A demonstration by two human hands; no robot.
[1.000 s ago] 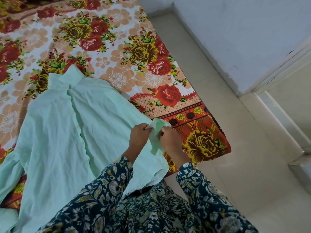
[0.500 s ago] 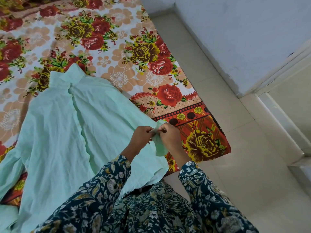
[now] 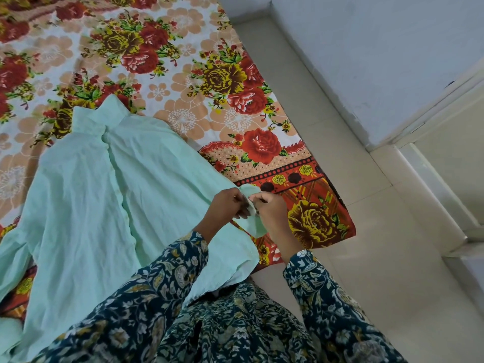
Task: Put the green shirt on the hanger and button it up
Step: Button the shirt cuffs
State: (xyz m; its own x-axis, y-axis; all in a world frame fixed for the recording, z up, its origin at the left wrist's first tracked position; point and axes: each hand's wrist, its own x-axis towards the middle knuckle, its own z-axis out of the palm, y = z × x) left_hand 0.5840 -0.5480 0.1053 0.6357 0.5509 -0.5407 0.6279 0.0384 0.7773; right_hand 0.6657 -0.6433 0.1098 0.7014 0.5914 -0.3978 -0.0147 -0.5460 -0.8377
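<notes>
One green shirt (image 3: 86, 205) is spread flat on one flowered bedsheet (image 3: 183, 74), with its single collar (image 3: 102, 113) turned toward the far edge of the sheet and its hem drawn over the near edge, toward the person. One front opening (image 3: 117, 179) is seen running from the collar down the middle of the shirt, its two sides laid together; whether any button is fastened cannot be told. Two shirt sleeves are counted. One flat sleeve (image 3: 11, 258) is laid out by the left edge of the sheet, and the second is raised near the sheet's near right corner, where its cuff (image 3: 255, 226) is held just above the red border. Two hands are joined on that cuff. The left hand (image 3: 230, 205) is curled, with the cuff fabric pinched between thumb and fingers, and the right hand (image 3: 269, 213) is curled just beside it, with the same cuff pinched from the other side. The fingertips of both are brought almost together, and a short flap of cuff is left hanging below them. Two dark patterned sleeves, the left patterned sleeve (image 3: 157, 284) and the right patterned sleeve (image 3: 314, 284), are seen on the person's arms. One pale tiled floor (image 3: 392, 258) is shown beyond the right edge of the sheet, bounded by one white wall (image 3: 366, 61).
</notes>
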